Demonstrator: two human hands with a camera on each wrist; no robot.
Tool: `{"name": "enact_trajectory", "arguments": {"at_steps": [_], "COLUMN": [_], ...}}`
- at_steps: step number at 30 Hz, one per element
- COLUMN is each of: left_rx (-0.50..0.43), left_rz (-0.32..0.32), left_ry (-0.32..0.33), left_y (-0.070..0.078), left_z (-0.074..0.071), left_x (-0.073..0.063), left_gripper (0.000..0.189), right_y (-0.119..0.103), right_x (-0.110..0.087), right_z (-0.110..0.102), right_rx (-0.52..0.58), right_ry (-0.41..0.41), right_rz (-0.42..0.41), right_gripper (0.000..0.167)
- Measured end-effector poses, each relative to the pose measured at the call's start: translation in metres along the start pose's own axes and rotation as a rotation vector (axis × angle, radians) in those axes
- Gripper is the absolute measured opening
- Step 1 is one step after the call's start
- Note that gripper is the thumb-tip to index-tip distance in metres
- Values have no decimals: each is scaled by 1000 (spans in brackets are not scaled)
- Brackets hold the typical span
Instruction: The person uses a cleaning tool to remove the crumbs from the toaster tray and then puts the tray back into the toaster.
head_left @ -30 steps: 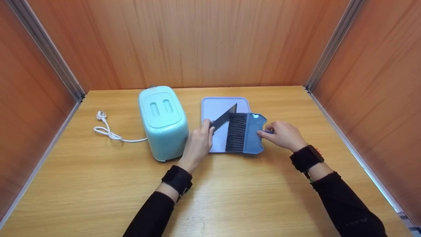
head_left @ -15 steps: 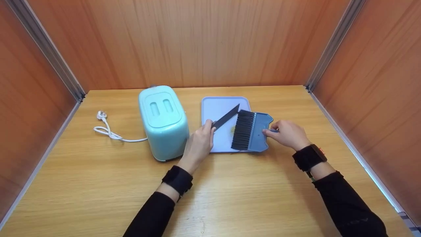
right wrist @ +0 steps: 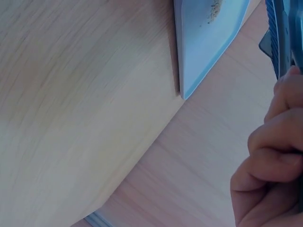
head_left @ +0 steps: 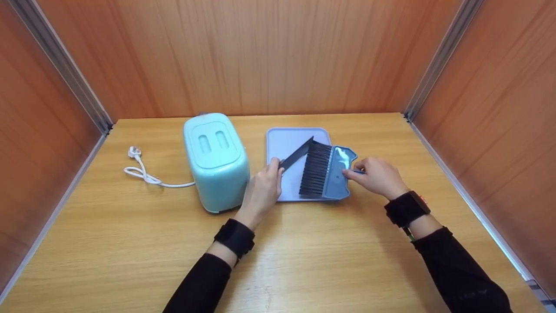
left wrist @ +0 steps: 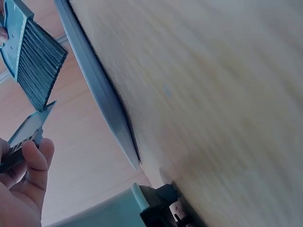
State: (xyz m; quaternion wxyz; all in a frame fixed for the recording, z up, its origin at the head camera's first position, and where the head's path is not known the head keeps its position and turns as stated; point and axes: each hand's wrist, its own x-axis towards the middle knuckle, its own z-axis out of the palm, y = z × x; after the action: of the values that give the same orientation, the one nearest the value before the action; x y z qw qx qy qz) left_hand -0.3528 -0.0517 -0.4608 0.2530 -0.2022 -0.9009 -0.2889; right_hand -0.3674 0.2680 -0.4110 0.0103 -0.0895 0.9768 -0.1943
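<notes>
My left hand (head_left: 263,184) pinches the black ribbed grip of a narrow, flat dark crumb tray (head_left: 297,155), tilted up toward the right. My right hand (head_left: 380,178) holds the handle of a blue brush (head_left: 336,174) with black bristles. In the left wrist view the brush's bristle corner (left wrist: 41,101) meets the crumb tray's far end (left wrist: 45,113). Both things are above a pale purple serving tray (head_left: 282,141) lying on the table. Crumbs (right wrist: 215,10) on that tray show in the right wrist view; the brush hides them in the head view.
A turquoise toaster (head_left: 217,156) stands left of the serving tray, close beside my left hand. Its white cord (head_left: 152,179) and plug (head_left: 134,152) lie to its left. Wood-look panels (head_left: 278,56) enclose the table (head_left: 304,261) at the back and sides.
The brush swung right off the crumb tray, uncovering crumbs on the serving tray, then came back left, now slightly more tilted. My left hand and the crumb tray have barely shifted.
</notes>
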Motion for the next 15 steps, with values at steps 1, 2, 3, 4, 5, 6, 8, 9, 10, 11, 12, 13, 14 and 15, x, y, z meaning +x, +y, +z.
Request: {"name": "enact_trajectory", "arguments": {"at_steps": [1, 2, 3, 4, 5, 6, 8, 9, 10, 11, 12, 13, 14, 15], "left_rx": [1, 1, 2, 1, 0, 3, 9, 11, 15, 17, 18, 15, 10, 3], "left_rz": [-2, -3, -6, -7, -7, -7, -4, -3, -1, 0, -1, -4, -11, -20], "left_ry": [-2, -2, -2, 1, 2, 5, 13, 16, 19, 19, 18, 16, 13, 11], "left_y": [0, 0, 0, 0, 0, 0, 0, 0, 0, 0, 0, 0, 0, 0], "left_z": [0, 0, 0, 0, -1, -1, -1, -1, -1, -1, -1, -1, -1, -1], "left_x": [0, 0, 0, -1, -1, -1, -1, -1, -1, -1, -1, 0, 0, 0], "left_gripper": [12, 12, 12, 11, 11, 11, 11, 12, 12, 12, 12, 12, 12, 13], "right_y": [0, 1, 1, 2, 2, 2, 3, 2, 2, 1, 1, 0, -1, -2], "right_x": [0, 1, 1, 1, 1, 1, 1, 1, 1, 0, 0, -1, -1, -2], "right_z": [1, 2, 3, 4, 4, 5, 5, 5, 4, 3, 2, 1, 0, -1], "right_rx": [-3, -3, -2, 1, 5, 5, 6, 6, 5, 4, 3, 5, 6, 8], "right_ry": [-4, -9, -15, -22, -31, -41, -56, -59, -62, -63, -62, -59, -56, -51], "right_rz": [7, 17, 25, 33, 40, 39, 35, 30, 23, 13, 2, -9, -26, -50], "right_gripper": [47, 47, 46, 45, 44, 44, 45, 45, 45, 45, 45, 46, 46, 46]}}
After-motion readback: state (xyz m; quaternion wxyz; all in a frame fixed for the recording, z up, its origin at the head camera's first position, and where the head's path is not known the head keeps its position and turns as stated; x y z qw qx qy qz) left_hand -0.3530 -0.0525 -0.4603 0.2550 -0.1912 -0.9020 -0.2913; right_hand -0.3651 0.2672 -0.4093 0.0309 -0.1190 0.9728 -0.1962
